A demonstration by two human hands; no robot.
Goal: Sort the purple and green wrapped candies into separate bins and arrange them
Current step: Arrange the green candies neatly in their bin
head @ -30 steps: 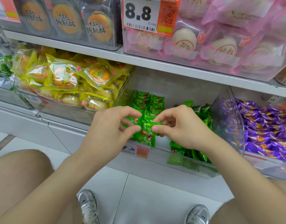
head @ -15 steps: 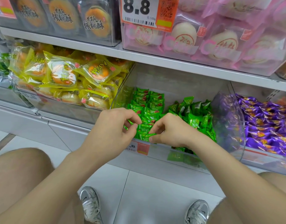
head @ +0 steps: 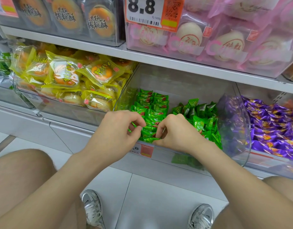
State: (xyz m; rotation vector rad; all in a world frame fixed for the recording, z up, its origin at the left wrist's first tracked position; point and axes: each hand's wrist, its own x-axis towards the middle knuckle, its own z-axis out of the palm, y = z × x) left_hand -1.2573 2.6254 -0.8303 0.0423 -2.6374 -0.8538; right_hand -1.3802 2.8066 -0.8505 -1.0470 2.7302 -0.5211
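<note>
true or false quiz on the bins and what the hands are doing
1. The left hand and the right hand both pinch a green candy at the middle bin's front. True.
2. The purple candies fill the bin left of the green one. False: the bin to its right.
3. Neat green rows sit left in the bin, a loose green heap right. True.
4. The price tag above reads 6.6. False: 8.8.

Clear bins [head: 188, 83] on white shelf [head: 73, 129]
</note>
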